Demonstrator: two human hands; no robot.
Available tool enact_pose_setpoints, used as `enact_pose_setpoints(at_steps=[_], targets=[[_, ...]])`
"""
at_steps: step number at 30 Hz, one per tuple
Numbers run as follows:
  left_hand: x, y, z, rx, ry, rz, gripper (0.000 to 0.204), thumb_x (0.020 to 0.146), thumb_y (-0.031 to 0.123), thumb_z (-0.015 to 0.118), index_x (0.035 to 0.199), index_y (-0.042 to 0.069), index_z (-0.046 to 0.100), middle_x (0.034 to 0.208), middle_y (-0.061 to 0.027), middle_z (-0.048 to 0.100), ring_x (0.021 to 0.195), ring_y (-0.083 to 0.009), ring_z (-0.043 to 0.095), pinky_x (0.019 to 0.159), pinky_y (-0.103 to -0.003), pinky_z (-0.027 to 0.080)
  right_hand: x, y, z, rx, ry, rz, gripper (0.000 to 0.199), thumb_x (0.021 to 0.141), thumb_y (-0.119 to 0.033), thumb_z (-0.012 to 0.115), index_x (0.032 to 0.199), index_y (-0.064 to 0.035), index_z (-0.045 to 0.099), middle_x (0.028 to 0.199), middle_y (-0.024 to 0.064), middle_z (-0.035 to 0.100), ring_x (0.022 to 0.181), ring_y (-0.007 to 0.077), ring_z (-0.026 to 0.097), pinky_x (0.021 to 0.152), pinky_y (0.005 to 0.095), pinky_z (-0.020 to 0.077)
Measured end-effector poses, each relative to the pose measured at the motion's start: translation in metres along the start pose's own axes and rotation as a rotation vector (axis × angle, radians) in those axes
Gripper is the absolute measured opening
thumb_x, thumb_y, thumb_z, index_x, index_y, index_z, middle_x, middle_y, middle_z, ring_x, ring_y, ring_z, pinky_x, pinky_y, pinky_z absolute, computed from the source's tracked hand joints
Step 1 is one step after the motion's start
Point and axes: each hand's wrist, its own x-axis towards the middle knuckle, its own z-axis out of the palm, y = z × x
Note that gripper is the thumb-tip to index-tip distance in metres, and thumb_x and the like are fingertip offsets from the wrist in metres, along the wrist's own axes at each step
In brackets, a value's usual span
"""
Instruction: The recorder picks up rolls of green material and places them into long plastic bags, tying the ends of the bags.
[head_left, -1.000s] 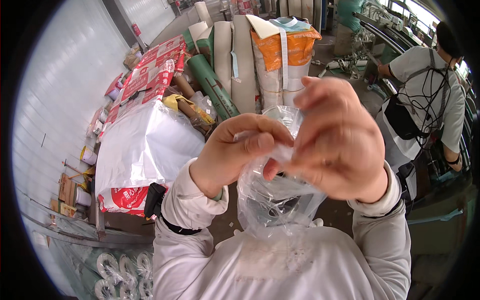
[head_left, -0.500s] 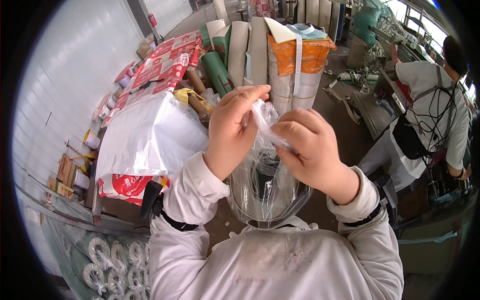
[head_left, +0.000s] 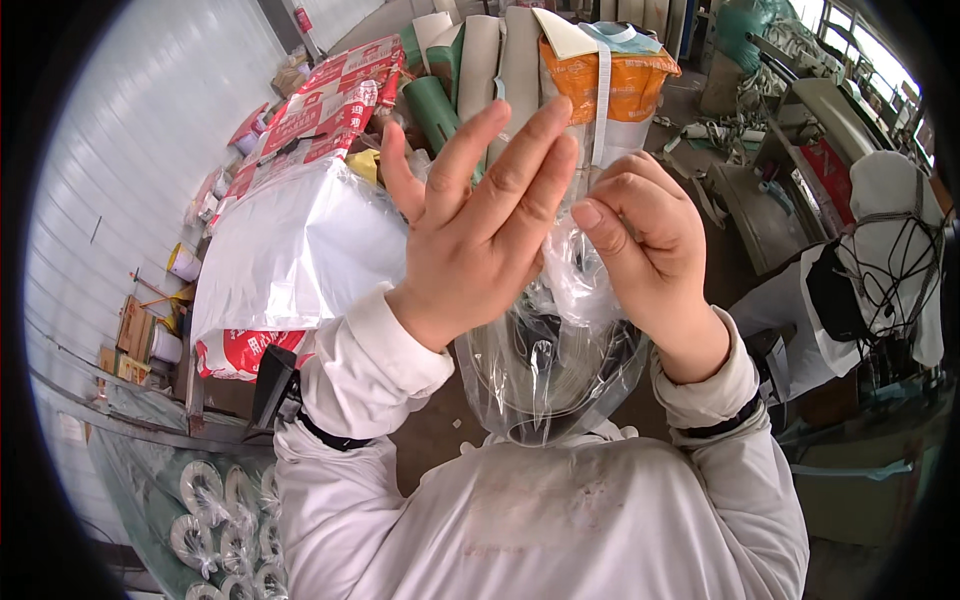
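A clear plastic bag (head_left: 545, 400) hangs in front of my chest. Inside it I see a coiled pale roll with dark parts around its middle. My right hand (head_left: 652, 245) is closed, thumb and fingers pinched on the gathered neck of the bag (head_left: 582, 275). Beside it my left hand (head_left: 485, 215) is open, fingers stretched out and spread, back of the hand toward me. It overlaps the bag's neck from the left; whether its hidden thumb side touches the plastic I cannot tell.
On the left stands a stack covered with a white sheet (head_left: 300, 255) and red-white wrapping (head_left: 350, 90). Ahead are upright rolls (head_left: 480, 65) and an orange-topped bundle (head_left: 610, 85). A co-worker (head_left: 890, 260) bends at the right. Several bagged rings (head_left: 205, 490) lie lower left.
My left hand has gone from gripping the bag's neck to spread fingers. My right hand has moved slightly right, still pinching the plastic. The co-worker has bent over.
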Motion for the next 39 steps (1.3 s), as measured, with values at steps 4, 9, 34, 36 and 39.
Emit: enact_pose_setpoints(at_steps=[4,9,34,36,39], targets=[[-0.051,-0.037,-0.018,0.116,-0.091,0.281,0.021,0.083,0.023,0.052,0.103,0.018,0.058,0.113,0.0030,0.057,0.106,-0.0136,0.049,0.101,-0.054,0.014,-0.030,0.047,-0.048,-0.355,0.094,0.107,0.012,0.073,-0.007,0.061,0.065,-0.0008,0.054,0.061,0.0071,0.047,0.061,0.0224,0.043,0.063,0.0301,0.0360],[-0.063,-0.028,-0.016,-0.922,-0.137,-0.450,0.012,0.090,0.011,0.043,0.093,0.004,0.051,0.101,-0.0150,0.059,0.093,-0.0242,0.057,0.095,-0.048,0.035,-0.027,0.022,-0.056,-0.132,0.000,-0.065,0.020,0.073,-0.014,0.065,0.062,-0.0025,0.052,0.060,0.0034,0.047,0.076,0.0209,0.044,0.076,0.0352,0.0349],[-0.019,0.011,-0.052,-0.788,-0.030,-0.044,0.019,0.060,0.001,0.061,0.075,0.010,0.055,0.083,0.0001,0.057,0.072,-0.0160,0.053,0.073,-0.033,0.041,-0.047,-0.029,0.026,0.380,-0.048,0.083,0.057,0.080,-0.048,0.053,0.103,0.0038,0.049,0.091,0.0072,0.048,0.085,0.0182,0.048,0.068,0.0272,0.0383],[-0.007,0.023,-0.058,-0.143,0.192,0.328,0.017,0.061,0.007,0.060,0.075,0.012,0.052,0.080,0.0021,0.053,0.066,-0.0142,0.050,0.071,-0.034,0.042,-0.033,-0.036,0.021,0.735,-0.220,0.369,0.057,0.086,-0.045,0.044,0.109,0.0071,0.045,0.094,0.0094,0.050,0.080,0.0129,0.046,0.070,0.0253,0.0370],[-0.004,0.027,-0.047,-0.005,0.243,0.255,0.015,0.062,0.014,0.062,0.067,0.013,0.049,0.073,0.0026,0.050,0.063,-0.0124,0.049,0.067,-0.033,0.043,-0.029,-0.026,0.019,0.769,-0.088,0.297,0.038,0.088,-0.033,0.047,0.097,0.0031,0.054,0.086,0.0057,0.052,0.071,0.0121,0.045,0.066,0.0238,0.0369]])
